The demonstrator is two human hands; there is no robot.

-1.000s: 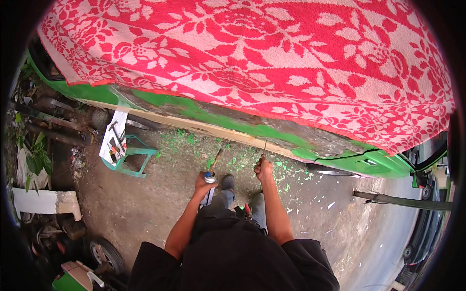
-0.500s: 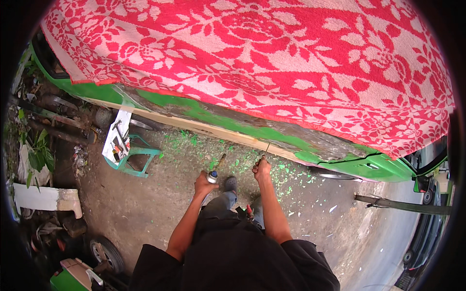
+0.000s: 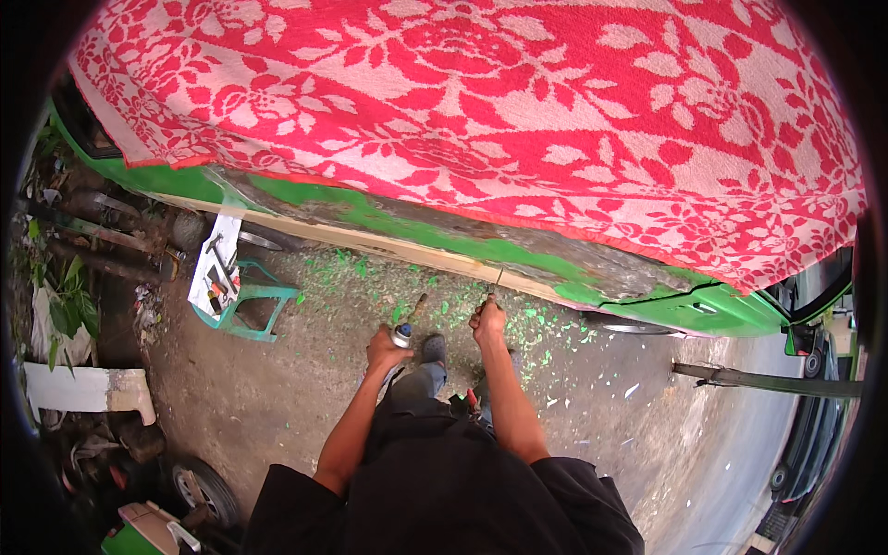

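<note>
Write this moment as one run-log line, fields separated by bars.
left hand: holds torch | right hand: holds scraper against green panel | ground: paint flakes

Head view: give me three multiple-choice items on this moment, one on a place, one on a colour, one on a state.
1. Where is the stool?
A. Left of the person, by the vehicle
B. On the cloth
C. Behind the person

2. What colour are the paint flakes on the ground?
A. Blue
B. Green
C. White

3. What is the right hand doing?
A. Hanging empty
B. Resting on a knee
C. Gripping a thin tool against the vehicle's side

Key: A, the stool stands left, under the green body; B, the flakes match the green paint; C, the fist is closed round the tool.
</note>
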